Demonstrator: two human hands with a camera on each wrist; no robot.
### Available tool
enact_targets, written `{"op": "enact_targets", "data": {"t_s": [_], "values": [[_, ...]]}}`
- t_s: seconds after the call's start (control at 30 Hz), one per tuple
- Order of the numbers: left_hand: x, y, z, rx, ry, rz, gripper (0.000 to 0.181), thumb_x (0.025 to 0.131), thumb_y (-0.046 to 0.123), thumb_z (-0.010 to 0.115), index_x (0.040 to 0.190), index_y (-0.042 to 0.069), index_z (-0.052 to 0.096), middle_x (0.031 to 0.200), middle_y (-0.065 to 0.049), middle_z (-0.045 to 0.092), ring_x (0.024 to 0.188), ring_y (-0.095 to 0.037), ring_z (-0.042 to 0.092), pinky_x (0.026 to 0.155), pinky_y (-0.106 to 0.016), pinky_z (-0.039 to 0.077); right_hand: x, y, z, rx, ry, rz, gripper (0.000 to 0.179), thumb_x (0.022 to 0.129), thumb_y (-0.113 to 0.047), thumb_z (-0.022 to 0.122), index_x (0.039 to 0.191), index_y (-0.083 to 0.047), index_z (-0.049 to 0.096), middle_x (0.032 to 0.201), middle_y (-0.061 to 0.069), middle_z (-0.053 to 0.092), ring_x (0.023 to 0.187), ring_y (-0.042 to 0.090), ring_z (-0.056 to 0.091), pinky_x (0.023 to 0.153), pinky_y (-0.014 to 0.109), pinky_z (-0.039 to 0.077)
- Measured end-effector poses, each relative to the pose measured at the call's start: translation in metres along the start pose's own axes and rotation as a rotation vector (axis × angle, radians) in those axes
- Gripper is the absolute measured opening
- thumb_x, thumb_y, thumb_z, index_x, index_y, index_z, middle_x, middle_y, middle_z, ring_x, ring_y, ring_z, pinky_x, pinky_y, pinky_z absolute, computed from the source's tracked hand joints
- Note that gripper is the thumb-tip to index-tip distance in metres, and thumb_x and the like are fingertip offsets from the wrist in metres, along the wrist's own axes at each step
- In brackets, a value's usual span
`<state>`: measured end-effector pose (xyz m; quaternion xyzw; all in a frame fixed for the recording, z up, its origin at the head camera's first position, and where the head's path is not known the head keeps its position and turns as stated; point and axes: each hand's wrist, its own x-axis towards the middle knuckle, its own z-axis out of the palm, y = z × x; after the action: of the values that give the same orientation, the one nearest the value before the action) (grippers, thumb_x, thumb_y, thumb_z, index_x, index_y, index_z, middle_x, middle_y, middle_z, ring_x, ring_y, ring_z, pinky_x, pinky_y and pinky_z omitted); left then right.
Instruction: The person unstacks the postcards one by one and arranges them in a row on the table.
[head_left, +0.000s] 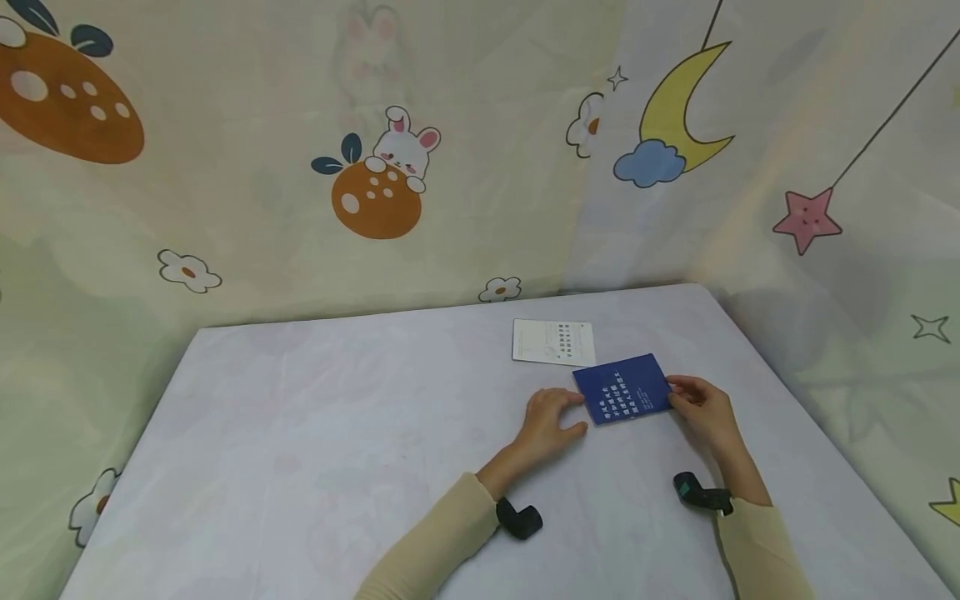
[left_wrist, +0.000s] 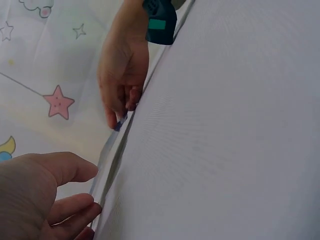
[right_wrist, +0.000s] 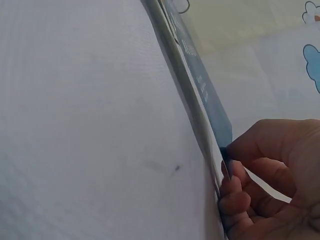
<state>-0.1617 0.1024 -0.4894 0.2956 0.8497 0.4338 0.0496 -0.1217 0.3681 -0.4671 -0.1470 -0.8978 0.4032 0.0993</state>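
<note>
A blue card (head_left: 621,388) with rows of white characters is over the white table, turned slightly askew. My right hand (head_left: 705,411) pinches its right edge between thumb and fingers; the right wrist view shows the same pinch on the thin card (right_wrist: 212,105). Beside the card's left edge is my left hand (head_left: 551,423), thumb and fingers spread apart. In the left wrist view this left hand (left_wrist: 55,200) has a gap between thumb and fingers, and whether a fingertip touches the card cannot be told. A white card (head_left: 551,342) with dark characters lies just behind the blue one.
The table (head_left: 337,450) has a white cover and reaches back to a patterned cloth wall (head_left: 480,167). Another cloth side (head_left: 862,350) rises along the right edge. Black wrist devices (head_left: 519,520) sit by both cuffs.
</note>
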Motion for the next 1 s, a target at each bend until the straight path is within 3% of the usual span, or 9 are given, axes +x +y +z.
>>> {"op": "enact_targets", "data": {"t_s": [0.27, 0.5, 0.7, 1.0], "values": [[0.003, 0.002, 0.007, 0.059, -0.013, 0.003, 0.039, 0.089, 0.021, 0.069, 0.126, 0.009, 0.062, 0.128, -0.004, 0.061, 0.126, -0.020, 0.047, 0.114, -0.038, 0.025, 0.000, 0.004, 0.001, -0.029, 0.031, 0.049, 0.034, 0.090, -0.005, 0.060, 0.123, 0.007, 0.060, 0.107, 0.022, 0.063, 0.081, 0.006, 0.048, 0.067, 0.013, 0.038], [0.005, -0.001, 0.011, 0.147, 0.035, 0.081, 0.035, 0.087, 0.023, 0.069, 0.119, 0.010, 0.066, 0.125, -0.001, 0.062, 0.123, -0.018, 0.049, 0.112, -0.034, 0.029, 0.001, 0.004, 0.005, -0.016, 0.066, 0.114, 0.033, 0.093, -0.007, 0.056, 0.124, 0.006, 0.060, 0.107, 0.021, 0.062, 0.085, 0.014, 0.048, 0.067, 0.015, 0.037], [0.004, -0.001, 0.011, 0.175, 0.028, 0.116, 0.036, 0.086, 0.022, 0.070, 0.120, 0.010, 0.066, 0.126, -0.002, 0.062, 0.122, -0.019, 0.049, 0.111, -0.036, 0.029, 0.001, 0.005, 0.008, -0.016, 0.070, 0.162, 0.033, 0.094, -0.008, 0.055, 0.124, 0.005, 0.059, 0.105, 0.017, 0.060, 0.086, 0.018, 0.048, 0.064, 0.016, 0.037], [0.004, 0.001, 0.007, 0.219, -0.002, 0.119, 0.038, 0.088, 0.023, 0.067, 0.124, 0.009, 0.065, 0.129, -0.001, 0.060, 0.125, -0.018, 0.048, 0.113, -0.036, 0.028, 0.002, 0.006, 0.009, -0.021, 0.092, 0.131, 0.033, 0.092, -0.006, 0.056, 0.123, 0.007, 0.060, 0.104, 0.019, 0.059, 0.082, 0.017, 0.046, 0.061, 0.015, 0.036]]}}
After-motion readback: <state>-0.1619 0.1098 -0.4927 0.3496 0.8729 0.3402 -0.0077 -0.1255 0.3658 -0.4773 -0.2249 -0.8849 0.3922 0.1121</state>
